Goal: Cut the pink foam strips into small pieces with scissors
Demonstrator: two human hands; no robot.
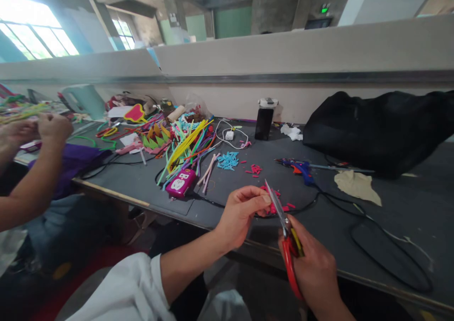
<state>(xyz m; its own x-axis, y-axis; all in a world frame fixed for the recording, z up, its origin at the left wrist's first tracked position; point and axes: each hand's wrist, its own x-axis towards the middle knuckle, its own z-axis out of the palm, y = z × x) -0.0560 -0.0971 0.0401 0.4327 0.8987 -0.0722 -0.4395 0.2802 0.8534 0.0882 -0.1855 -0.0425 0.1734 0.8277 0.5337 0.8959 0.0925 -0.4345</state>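
Observation:
My right hand (315, 259) is wrapped round the handles of a pair of scissors (291, 259) with red and yellow grips. The blades point up and away, over a small heap of cut red pieces (290, 206). Just left of the blades, my left hand (244, 212) is closed in a pinch. Whatever lies between its thumb and fingers is too small to make out. Past my hands lie more short red pieces (254, 169) and a pile of light blue pieces (227, 160).
Colourful pipe cleaners (187, 146) lie beside a purple box (181, 183). A blue glue gun (301, 169) with a trailing cable, a dark bottle (264, 122) and a black bag (376, 127) stand right of them. At far left are another person's hands (53, 127).

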